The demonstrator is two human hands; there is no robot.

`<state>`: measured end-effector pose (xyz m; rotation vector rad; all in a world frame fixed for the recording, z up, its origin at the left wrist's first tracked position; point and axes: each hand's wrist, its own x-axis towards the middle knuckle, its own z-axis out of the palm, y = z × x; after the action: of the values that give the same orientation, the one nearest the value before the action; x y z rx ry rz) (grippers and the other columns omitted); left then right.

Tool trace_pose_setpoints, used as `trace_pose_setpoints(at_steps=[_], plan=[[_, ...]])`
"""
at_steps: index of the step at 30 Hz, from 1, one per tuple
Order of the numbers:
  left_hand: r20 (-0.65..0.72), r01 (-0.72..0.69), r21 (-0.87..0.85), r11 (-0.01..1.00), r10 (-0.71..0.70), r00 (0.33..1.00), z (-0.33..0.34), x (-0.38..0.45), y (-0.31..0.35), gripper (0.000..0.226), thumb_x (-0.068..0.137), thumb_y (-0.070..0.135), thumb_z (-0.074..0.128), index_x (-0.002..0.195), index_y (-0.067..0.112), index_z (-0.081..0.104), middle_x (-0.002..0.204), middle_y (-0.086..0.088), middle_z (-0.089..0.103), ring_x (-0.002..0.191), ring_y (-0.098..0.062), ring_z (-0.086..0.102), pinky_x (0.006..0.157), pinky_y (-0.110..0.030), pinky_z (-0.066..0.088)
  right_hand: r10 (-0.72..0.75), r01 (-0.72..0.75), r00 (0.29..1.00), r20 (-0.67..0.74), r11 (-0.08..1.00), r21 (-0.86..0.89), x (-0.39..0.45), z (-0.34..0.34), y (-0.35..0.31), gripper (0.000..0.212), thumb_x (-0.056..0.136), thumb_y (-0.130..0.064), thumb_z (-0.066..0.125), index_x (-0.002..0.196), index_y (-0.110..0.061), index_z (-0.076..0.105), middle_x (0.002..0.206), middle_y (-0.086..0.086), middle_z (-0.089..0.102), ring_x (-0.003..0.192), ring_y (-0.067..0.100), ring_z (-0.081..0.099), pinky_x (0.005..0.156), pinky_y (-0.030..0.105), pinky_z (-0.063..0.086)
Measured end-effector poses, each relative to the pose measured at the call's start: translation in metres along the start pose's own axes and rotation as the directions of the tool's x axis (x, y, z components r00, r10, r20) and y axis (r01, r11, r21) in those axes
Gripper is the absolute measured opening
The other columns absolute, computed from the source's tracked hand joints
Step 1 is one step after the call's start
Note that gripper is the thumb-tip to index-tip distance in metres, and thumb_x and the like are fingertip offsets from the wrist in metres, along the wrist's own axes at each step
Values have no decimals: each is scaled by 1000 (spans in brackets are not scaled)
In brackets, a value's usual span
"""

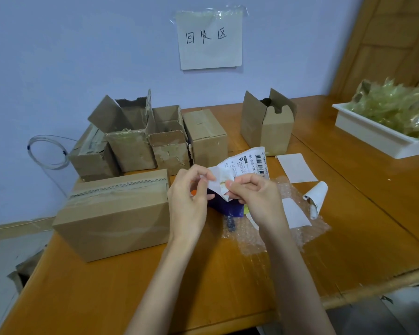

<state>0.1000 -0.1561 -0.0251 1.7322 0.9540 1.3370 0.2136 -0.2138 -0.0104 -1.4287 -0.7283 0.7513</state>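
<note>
Both my hands are raised over the middle of the wooden table point(136, 284). My left hand point(189, 201) and my right hand point(254, 197) each pinch a crumpled white shipping label point(247, 163) with a barcode, which bends upward between them. Under the hands lies a dark blue packet point(228, 207) with orange and yellow parts, resting on a sheet of bubble wrap point(271, 235). Part of the packet is hidden by my fingers.
A taped cardboard box point(114, 213) lies left of my hands. Several opened boxes point(136, 139) stand behind, one more point(266, 124) at the back right. White label sheets point(296, 168) and a curled one point(317, 197) lie right. A white tray point(373, 136) of plastic scraps stands far right.
</note>
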Motion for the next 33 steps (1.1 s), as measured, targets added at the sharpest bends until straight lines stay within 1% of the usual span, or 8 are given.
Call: trace_pose_setpoints(at_steps=[6,10,16,19,21,24,27,33], plan=[[-7,25,54,998,-25,1000,6,-4,3,20,98,7,50,93,14,69,96,0,57,69,-9,66,58,-17,54,79,-81,997,19,993,89,0,-6,-2,12,85,-9,71,93,-11,63,76,4,69,54,-2,63,53,9,46],[33,87,71,994,-90,995,6,-4,7,11,90,16,64,100,17,68,99,9,57,74,-10,64,62,-17,54,77,-75,993,95,997,-25,0,-4,4,17,89,-22,67,94,-6,68,73,0,68,60,-3,62,58,8,46],[55,77,79,994,-81,995,2,-4,12,25,87,18,70,112,21,65,105,17,52,76,-1,63,62,-5,45,60,-53,992,112,997,-63,-4,-1,3,29,87,-39,66,82,-11,73,70,-3,69,63,-4,62,59,5,45],[87,60,56,997,-64,994,0,-4,13,30,88,14,69,117,20,65,107,14,53,82,4,62,63,-5,45,46,-38,991,126,997,-67,-5,-1,2,18,84,-29,72,80,-12,75,75,2,71,73,4,65,72,16,52],[95,43,77,996,-50,994,0,-6,12,34,87,9,70,119,19,65,112,7,54,83,2,62,63,-4,46,24,-16,994,109,997,-78,-6,0,1,10,83,-20,73,75,-14,75,73,-5,71,77,5,66,77,25,54],[84,29,123,992,-40,996,0,-8,9,39,85,5,71,121,18,65,114,6,55,82,-6,66,62,-3,45,-78,85,996,36,963,-256,-7,3,4,13,86,-17,69,73,-17,71,69,-13,69,77,0,64,70,24,53],[69,6,165,986,-17,997,1,-8,8,42,82,-1,70,121,16,65,112,5,55,78,-7,65,62,-3,45,-152,146,988,22,886,-440,-7,7,7,11,91,-19,60,83,-16,66,80,-8,69,80,7,63,70,27,52],[91,42,155,987,-57,994,-2,-7,5,49,81,-4,68,124,19,63,115,6,55,74,-7,64,65,-6,47,-71,84,996,49,918,-388,-3,7,13,13,98,-19,51,88,-14,57,98,4,66,92,17,62,76,34,53]])
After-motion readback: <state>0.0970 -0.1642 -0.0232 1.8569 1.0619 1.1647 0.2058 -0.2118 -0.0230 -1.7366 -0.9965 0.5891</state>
